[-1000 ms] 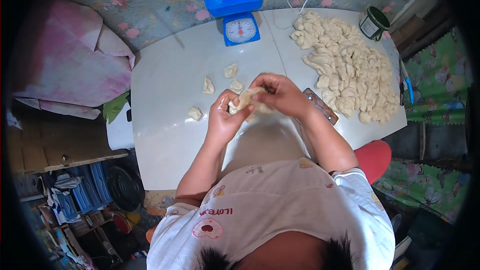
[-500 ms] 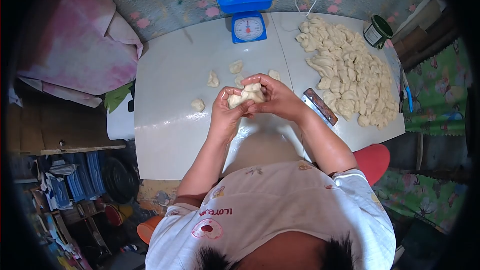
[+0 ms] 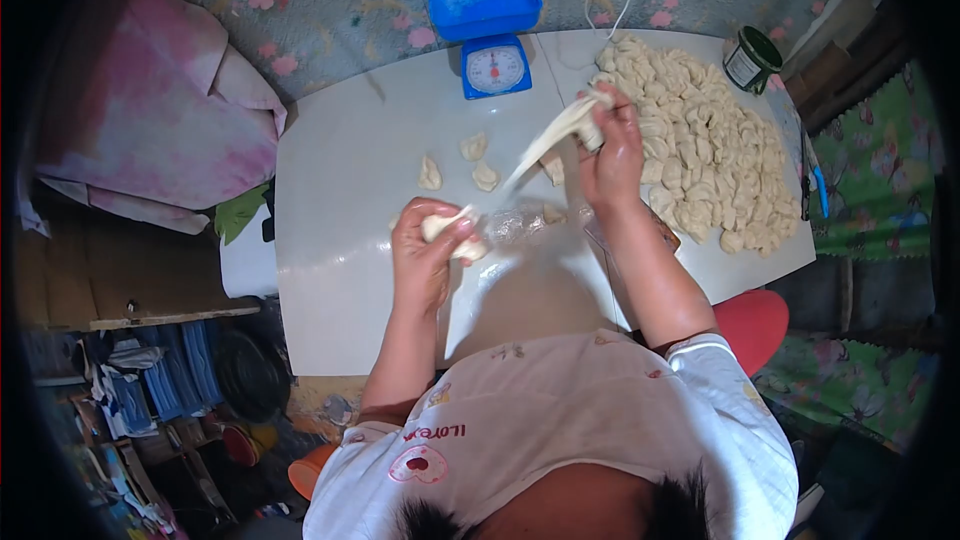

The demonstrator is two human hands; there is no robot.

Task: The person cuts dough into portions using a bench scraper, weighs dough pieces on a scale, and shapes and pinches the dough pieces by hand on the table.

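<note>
My left hand (image 3: 425, 245) is closed around a lump of pale dough (image 3: 455, 237) low over the table. Farther up and to the right, my right hand (image 3: 614, 150) grips a second piece of dough (image 3: 565, 128), drawn out into a long strip that trails down and left, blurred at its thin end. A gap separates the two pieces. Between and beyond the hands, several small dough pieces (image 3: 485, 176) lie on the white table (image 3: 340, 190). Under my right forearm a dough scraper (image 3: 668, 232) is partly hidden.
A large heap of dough pieces (image 3: 715, 160) covers the table's right side. At the back stands a blue kitchen scale (image 3: 495, 68) with a blue pan (image 3: 484, 0). A dark green tub (image 3: 753, 60) sits at the back right corner. A red stool (image 3: 755, 330) is beside the near right edge.
The hands were together on one mass of dough; now they are apart, each with a piece. My right hand has moved up and right, my left slightly down and left.
</note>
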